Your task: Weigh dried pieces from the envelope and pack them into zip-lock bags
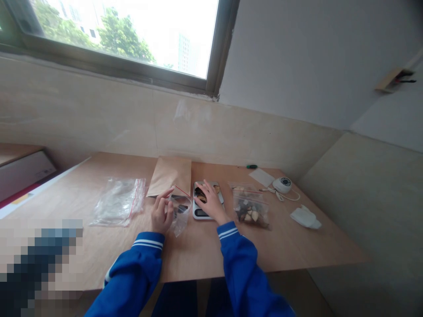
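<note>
My left hand (161,213) pinches the edge of a small clear zip bag (181,211) with a red seal line; some dark pieces lie inside it. Just right of the bag, a white digital scale (199,214) rests on the table. Dark and tan dried slices (216,189) are on its top plate. Over those slices my right hand (211,203) reaches with its fingers apart, covering part of the plate. Whether its fingertips touch a slice is hard to tell.
Empty clear bags (115,202) lie left, a brown paper envelope (172,174) behind my left hand. To the right are filled zip bags (253,211), a white round device (282,185) with a cable, a white card (262,177), a green-handled tool (251,167) and crumpled white material (306,217).
</note>
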`<move>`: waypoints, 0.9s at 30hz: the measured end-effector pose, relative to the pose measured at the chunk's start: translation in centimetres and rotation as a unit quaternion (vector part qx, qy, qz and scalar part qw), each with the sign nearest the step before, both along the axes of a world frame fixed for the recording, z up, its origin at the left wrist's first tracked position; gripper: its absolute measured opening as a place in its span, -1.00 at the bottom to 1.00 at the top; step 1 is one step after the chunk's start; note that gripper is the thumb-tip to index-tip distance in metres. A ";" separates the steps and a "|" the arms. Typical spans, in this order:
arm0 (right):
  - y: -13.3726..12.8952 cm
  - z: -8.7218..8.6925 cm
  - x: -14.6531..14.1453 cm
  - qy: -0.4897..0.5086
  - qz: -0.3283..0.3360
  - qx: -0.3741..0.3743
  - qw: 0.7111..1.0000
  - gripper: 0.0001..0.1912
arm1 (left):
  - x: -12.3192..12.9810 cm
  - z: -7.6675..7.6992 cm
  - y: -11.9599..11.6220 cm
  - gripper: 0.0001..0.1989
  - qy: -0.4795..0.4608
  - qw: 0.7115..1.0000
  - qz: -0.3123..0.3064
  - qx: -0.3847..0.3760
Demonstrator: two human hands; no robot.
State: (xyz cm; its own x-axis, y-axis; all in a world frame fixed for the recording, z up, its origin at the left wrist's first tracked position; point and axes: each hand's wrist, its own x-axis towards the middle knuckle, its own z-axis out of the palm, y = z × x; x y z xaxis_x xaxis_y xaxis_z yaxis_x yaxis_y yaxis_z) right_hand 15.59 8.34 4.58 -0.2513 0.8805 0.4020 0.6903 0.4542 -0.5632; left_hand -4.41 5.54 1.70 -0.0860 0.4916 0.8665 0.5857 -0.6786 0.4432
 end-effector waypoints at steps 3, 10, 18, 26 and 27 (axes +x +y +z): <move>1.5 -1.1 0.8 -0.097 -0.005 -0.023 0.995 -0.40 | 0.0 -0.1 0.0 -0.88 -0.001 1.000 0.002 0.001; 2.5 -0.8 1.0 -0.174 -0.009 0.054 0.983 -0.65 | -0.1 0.1 -0.1 -0.87 0.002 1.000 0.013 -0.002; 4.0 -1.9 1.4 -0.032 0.002 0.088 0.996 -0.68 | 0.1 -0.1 0.0 -0.86 0.002 1.000 0.011 -0.017; 2.1 2.0 -0.2 0.286 0.092 -0.081 0.950 -0.68 | 0.1 0.1 -0.1 -0.85 0.000 1.000 0.003 -0.027; 1.6 2.7 -0.5 0.290 0.140 -0.131 0.938 -0.65 | 0.1 -0.1 -0.1 -0.85 -0.002 1.000 0.001 -0.026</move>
